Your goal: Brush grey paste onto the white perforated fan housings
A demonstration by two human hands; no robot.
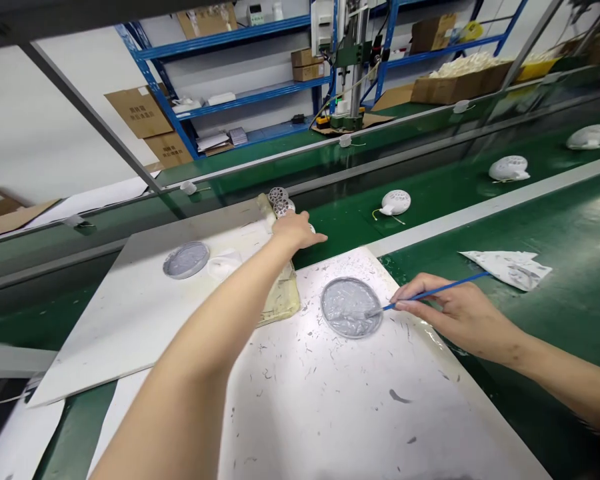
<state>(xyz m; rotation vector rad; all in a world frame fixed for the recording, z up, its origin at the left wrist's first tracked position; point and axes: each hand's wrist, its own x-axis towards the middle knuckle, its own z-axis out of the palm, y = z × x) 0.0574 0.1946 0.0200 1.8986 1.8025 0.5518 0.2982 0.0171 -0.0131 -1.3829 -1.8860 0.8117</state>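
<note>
Head view: right hand (457, 319) pinches blue brush (437, 289), tip in grey paste dish (351, 307) on white board (300, 407). Left hand (297, 231), fingers spread, at perforated white parts (281, 202); grip can't tell.

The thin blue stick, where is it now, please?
In the head view, the thin blue stick is in the right hand, right of centre, its tip reaching into the nearer round dish.
</note>
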